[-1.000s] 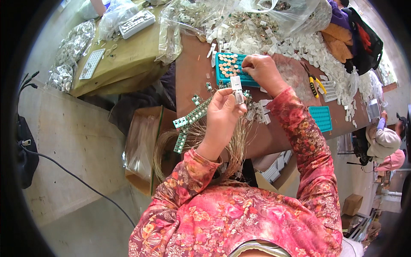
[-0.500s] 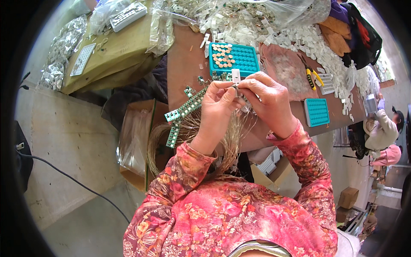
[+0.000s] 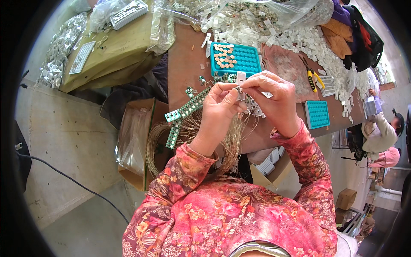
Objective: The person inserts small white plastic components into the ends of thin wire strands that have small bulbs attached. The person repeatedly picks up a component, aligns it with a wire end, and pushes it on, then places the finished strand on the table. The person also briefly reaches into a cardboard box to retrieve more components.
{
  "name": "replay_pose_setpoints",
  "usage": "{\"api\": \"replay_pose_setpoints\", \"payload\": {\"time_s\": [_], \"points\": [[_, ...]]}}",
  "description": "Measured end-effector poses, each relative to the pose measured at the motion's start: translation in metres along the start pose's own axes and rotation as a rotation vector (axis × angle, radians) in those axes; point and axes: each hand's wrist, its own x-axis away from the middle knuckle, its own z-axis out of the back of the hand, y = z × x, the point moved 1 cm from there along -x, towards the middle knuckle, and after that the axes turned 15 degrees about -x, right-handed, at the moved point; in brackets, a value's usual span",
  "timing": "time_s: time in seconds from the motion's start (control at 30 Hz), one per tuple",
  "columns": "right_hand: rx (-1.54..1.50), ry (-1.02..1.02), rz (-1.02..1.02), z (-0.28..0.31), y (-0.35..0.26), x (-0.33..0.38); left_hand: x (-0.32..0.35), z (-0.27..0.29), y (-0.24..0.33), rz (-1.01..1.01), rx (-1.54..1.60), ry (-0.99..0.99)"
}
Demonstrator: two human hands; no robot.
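In front of me, above the near edge of the table, both hands meet at a small white plastic casing (image 3: 241, 78). My left hand (image 3: 219, 105) is closed, with thumb and forefinger pinching the casing from its left side. My right hand (image 3: 274, 96) pinches at the middle of the same casing, and its fingertips hide part of it. Just beyond the fingers lies a teal tray (image 3: 247, 60) partly filled with round coin-like discs. Left of my left hand are strips of green circuit boards (image 3: 188, 109), and a bundle of thin gold-coloured wires (image 3: 233, 141) hangs below.
A heap of white plastic casings (image 3: 295, 38) covers the table's far side. Yellow-handled pliers (image 3: 311, 80) lie beside a pinkish cloth (image 3: 282, 68). A second teal tray (image 3: 317, 114) sits at the right edge. A cardboard box (image 3: 147, 128) stands below left. Another person (image 3: 381, 132) is at far right.
Both hands and the white casing have shifted slightly right. The right fingers now pinch closer to the middle of the casing, and more of its lower part shows.
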Motion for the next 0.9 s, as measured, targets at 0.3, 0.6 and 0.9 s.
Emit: {"api": "replay_pose_setpoints", "payload": {"time_s": [0.3, 0.6, 0.9], "points": [[0.092, 0.004, 0.107, -0.005, 0.003, 0.012, 0.000, 0.000, 0.001, 0.027, 0.015, 0.004], [0.133, 0.070, 0.100, 0.001, 0.034, 0.001, -0.001, 0.008, -0.005, 0.041, 0.177, 0.034], [0.332, -0.010, -0.174, -0.012, 0.093, -0.034, -0.003, 0.010, -0.007, 0.012, 0.183, -0.031]]}}
